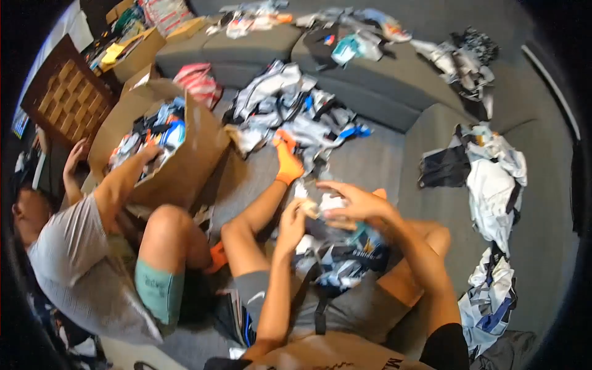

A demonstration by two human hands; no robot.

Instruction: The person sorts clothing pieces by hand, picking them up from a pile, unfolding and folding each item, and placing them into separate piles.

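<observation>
My left hand (295, 219) is closed, its fingers pinched round a small pale beige item (309, 208), blurred, perhaps cloth. To its right my right hand (351, 203) has its fingers spread, thumb apart, and nothing can be made out in its grasp. Small white cloth (333, 203) shows between and behind the two hands. Below them, a heap of blue, grey and black clothes (339, 262) lies in my lap between my bent legs.
At left another person (80, 240) reaches into a large cardboard box (200, 148) of clothes. A clothes pile (296, 111) lies on the floor ahead. More garments (493, 185) hang over the grey sofa (431, 129). A woven-back chair (71, 92) stands far left.
</observation>
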